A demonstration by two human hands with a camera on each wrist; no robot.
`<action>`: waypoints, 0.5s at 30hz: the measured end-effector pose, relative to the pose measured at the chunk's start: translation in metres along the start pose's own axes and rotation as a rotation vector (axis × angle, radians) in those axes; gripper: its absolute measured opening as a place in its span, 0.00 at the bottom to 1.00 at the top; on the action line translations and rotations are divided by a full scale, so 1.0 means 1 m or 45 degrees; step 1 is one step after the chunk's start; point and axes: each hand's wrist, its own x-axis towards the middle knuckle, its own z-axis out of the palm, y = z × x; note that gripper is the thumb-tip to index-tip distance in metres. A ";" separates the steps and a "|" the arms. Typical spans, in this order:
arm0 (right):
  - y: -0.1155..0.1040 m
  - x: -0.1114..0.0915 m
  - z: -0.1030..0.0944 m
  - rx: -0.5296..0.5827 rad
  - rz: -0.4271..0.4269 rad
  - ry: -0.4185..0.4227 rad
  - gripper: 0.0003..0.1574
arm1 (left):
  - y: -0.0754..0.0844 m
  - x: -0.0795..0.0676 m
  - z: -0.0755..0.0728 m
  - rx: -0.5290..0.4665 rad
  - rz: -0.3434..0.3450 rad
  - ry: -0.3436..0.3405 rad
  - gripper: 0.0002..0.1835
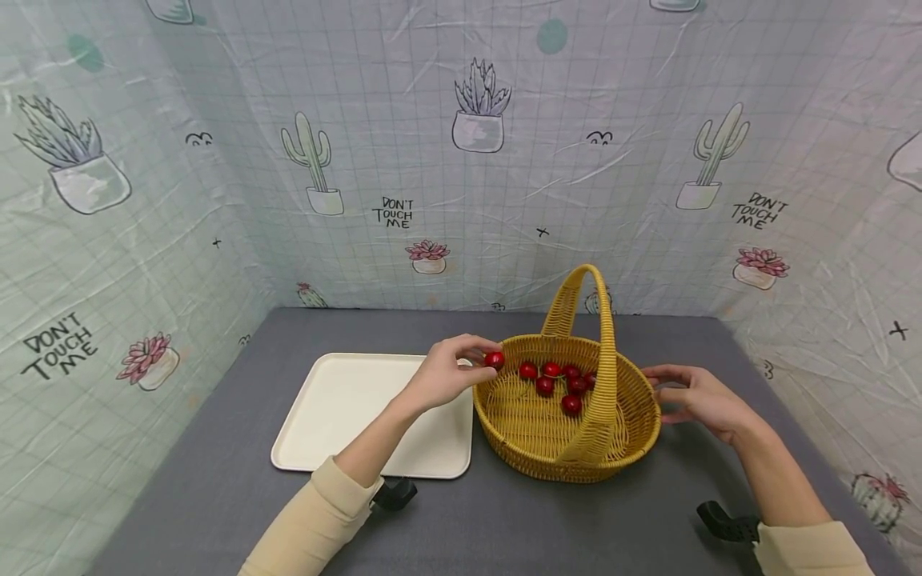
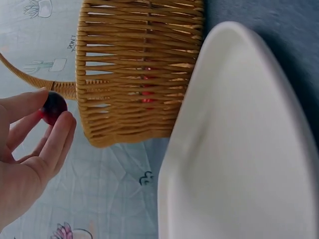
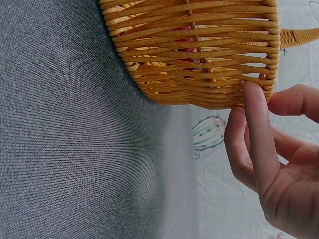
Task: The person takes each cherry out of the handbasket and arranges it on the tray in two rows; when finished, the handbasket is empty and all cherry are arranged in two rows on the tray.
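Note:
A dark red cherry (image 1: 494, 360) is pinched between the thumb and fingers of my left hand (image 1: 441, 373), just above the left rim of the yellow wicker basket (image 1: 529, 436). In the left wrist view the same cherry (image 2: 54, 108) shows between the fingertips, beside the basket's rim. Several more cherries (image 1: 571, 405) lie inside the basket, towards its back. My right hand (image 1: 702, 400) is at the basket's right side. Its fingertips touch the outer wall and rim in the right wrist view, fingers (image 3: 261, 134) loosely bent.
A white rectangular tray (image 1: 360, 408) lies left of the basket, partly beneath my left forearm. The basket's tall arched handle (image 1: 607, 352) rises over its middle. Both stand on a grey cloth-covered table (image 1: 504, 528). Patterned cloth walls (image 1: 504, 184) enclose the back and sides.

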 end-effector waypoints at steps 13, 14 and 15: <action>0.001 0.000 0.000 -0.013 0.020 0.013 0.38 | -0.018 -0.025 -0.017 -0.002 -0.094 0.047 0.18; 0.001 0.000 0.001 -0.012 0.020 0.011 0.38 | -0.020 -0.026 -0.018 0.000 -0.103 0.048 0.18; 0.000 0.000 0.001 -0.012 0.019 0.011 0.38 | -0.022 -0.027 -0.019 0.000 -0.117 0.047 0.18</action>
